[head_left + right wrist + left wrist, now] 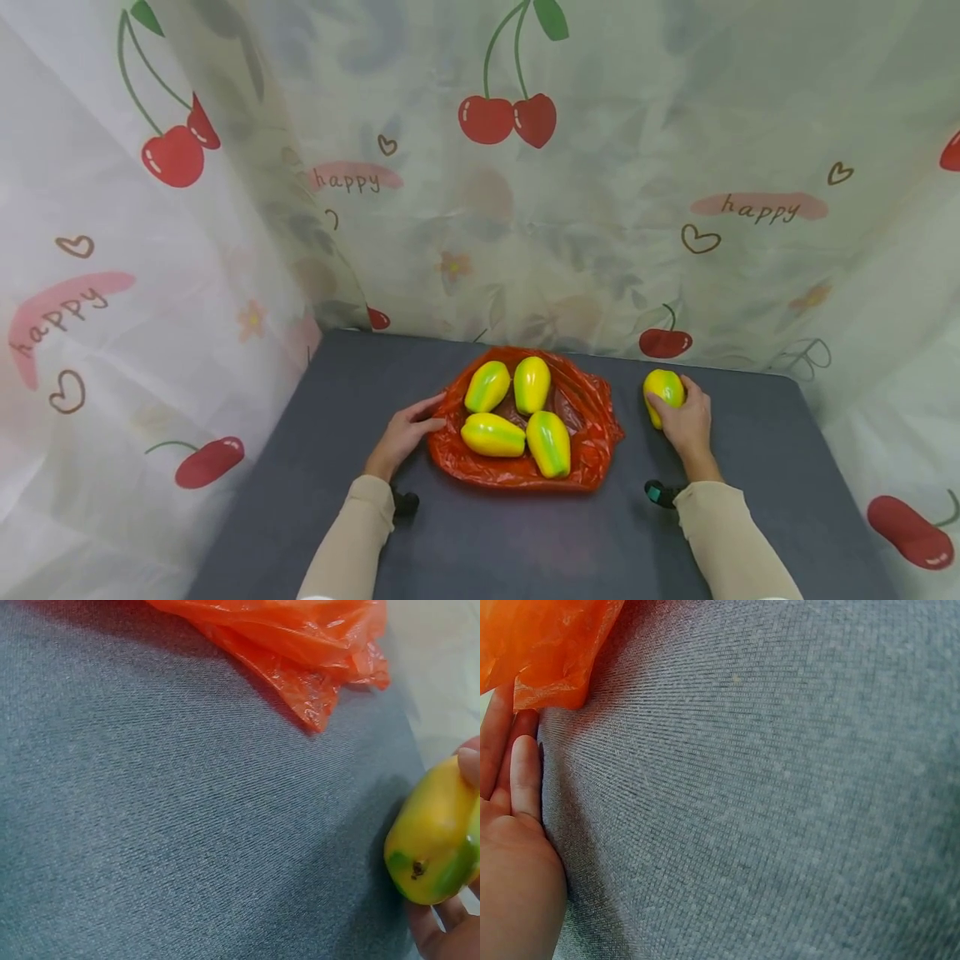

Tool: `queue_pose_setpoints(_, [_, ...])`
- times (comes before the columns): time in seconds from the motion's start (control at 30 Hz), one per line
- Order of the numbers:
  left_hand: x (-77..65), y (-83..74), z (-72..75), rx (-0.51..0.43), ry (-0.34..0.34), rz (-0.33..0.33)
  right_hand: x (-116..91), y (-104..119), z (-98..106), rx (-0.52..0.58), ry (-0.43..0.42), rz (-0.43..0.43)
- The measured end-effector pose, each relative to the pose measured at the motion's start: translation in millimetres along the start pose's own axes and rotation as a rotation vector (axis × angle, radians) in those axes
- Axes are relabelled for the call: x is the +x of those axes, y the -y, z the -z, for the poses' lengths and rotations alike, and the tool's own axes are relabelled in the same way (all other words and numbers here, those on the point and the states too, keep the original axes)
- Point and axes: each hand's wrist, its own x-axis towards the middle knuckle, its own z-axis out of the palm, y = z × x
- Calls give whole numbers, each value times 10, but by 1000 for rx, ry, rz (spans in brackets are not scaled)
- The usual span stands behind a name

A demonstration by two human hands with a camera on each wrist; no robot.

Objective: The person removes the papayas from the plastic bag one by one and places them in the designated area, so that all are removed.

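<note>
So from the head view, a crinkly red bag (495,477) is spread open on the grey table (510,550), and four yellow-green fruits (532,385) are held in it, two at the back, two in front, with the front left one laid almost sideways. A fifth fruit (662,382) is gripped by the right hand (688,423), outside the bag, to its right near the table's far edge, long axis pointed roughly away from the person, leaned a bit. The bag's left rim is touched by the left hand (405,435). In the left wrist view, the fingers (526,776) are seen pretty much straight, tips up against the bag. In the right wrist view, the held fruit's dark-spotted, green-patched end is turned down and left, with fingers wrapped around it.
</note>
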Motion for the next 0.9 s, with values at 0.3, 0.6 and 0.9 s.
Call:
queue_pose_setpoints(0.3, [-3,-10,-3,-18,2,10,-25,-8,16,4,17,-29])
queue_pose_setpoints(0.6, [45,9,-2,-25,7,-15,-19,38,82,-64,43,-11])
queue_pose_setpoints(0.9, [24,27,-6,-30,13,-14,-64,182,197,-186,87,-27])
